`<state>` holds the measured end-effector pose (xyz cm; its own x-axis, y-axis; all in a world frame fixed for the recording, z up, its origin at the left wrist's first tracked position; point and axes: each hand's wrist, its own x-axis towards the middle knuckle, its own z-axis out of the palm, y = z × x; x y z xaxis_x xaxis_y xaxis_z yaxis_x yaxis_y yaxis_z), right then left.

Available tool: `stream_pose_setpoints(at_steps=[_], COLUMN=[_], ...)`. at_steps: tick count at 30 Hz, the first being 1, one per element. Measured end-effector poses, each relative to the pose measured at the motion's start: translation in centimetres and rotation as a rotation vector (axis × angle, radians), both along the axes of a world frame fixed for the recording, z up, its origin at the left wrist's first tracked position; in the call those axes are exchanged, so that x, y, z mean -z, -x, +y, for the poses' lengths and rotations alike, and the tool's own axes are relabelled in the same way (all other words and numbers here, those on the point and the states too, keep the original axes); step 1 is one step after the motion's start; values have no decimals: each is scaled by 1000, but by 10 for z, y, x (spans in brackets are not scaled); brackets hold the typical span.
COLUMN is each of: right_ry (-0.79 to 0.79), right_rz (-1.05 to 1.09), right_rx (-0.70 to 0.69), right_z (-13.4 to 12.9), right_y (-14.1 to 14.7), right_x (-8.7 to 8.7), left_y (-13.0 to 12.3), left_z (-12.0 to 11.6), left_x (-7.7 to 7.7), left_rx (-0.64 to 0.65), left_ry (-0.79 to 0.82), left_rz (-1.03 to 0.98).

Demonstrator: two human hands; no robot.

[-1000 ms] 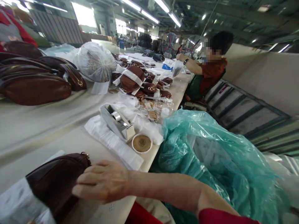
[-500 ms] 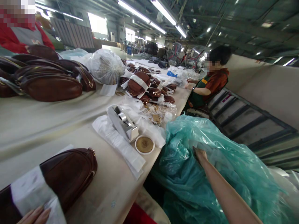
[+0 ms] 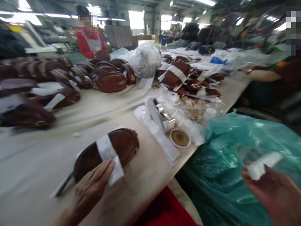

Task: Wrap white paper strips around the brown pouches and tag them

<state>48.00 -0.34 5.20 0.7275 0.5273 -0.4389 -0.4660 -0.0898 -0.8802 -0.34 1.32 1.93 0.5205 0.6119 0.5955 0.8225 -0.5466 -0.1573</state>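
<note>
A brown leather bag (image 3: 127,142) with a zip and a gold-coloured ring lies on the table, a white paper band (image 3: 104,147) around its middle. My left hand (image 3: 94,180) lies over the bag, its fingers together and pressing the loose end of the band against it; the thumb is hidden. A dark strap end (image 3: 64,185) sticks out at the bag's near end. My right hand (image 3: 270,188) pinches a small flat white piece (image 3: 264,164), blurred, above the large green plastic bag (image 3: 225,135) beside the table.
A tape dispenser (image 3: 158,114) stands on white paper strips (image 3: 162,144), close to a round white-rimmed dish (image 3: 180,138). Several brown bags (image 3: 111,82) are massed at the left and back, near a clear plastic bundle (image 3: 145,61). Co-workers stand far left (image 3: 90,40) and at right (image 3: 270,75).
My view has swung left. My right hand has come up from the green plastic and now holds the white piece. The left hand stays on the banded bag.
</note>
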Motion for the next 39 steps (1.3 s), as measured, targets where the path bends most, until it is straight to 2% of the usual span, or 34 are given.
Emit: stream_pose_setpoints(at_steps=[1, 2, 3, 5, 6, 9, 12, 17, 20, 26, 31, 39], right_ry=[71, 154, 209, 203, 159, 111, 167, 149, 136, 199, 211, 271], right_rz=[90, 178, 271, 379, 412, 495, 515, 527, 501, 412, 356, 333], right_rx=[-46, -179, -408, -814, -938, -1123, -1182, -1236, -1272, -1358, -1330, -1279], right_z=[0, 0, -1, -4, -6, -2, 8, 21, 27, 36, 35, 35], right_y=[30, 63, 98, 168, 199, 268, 303, 338, 349, 345, 347, 341], right_x=[4, 8, 11, 16, 18, 21, 26, 33, 36, 39, 36, 38], left_y=[2, 3, 4, 4, 4, 4, 6, 10, 11, 10, 9, 7], left_z=[-1, -2, -2, -1, 0, 0, 0, 2, 3, -1, -6, -10], left_x=[0, 0, -1, -3, -4, -9, -13, -12, -9, -4, -4, 5], left_rx=[-18, -38, -51, -63, -66, -69, -61, -37, -32, -9, 17, -38], left_ry=[12, 26, 52, 93, 114, 167, 201, 210, 217, 257, 331, 278], left_rz=[37, 47, 50, 49, 39, -8, -54, -89, -114, -167, -130, -24])
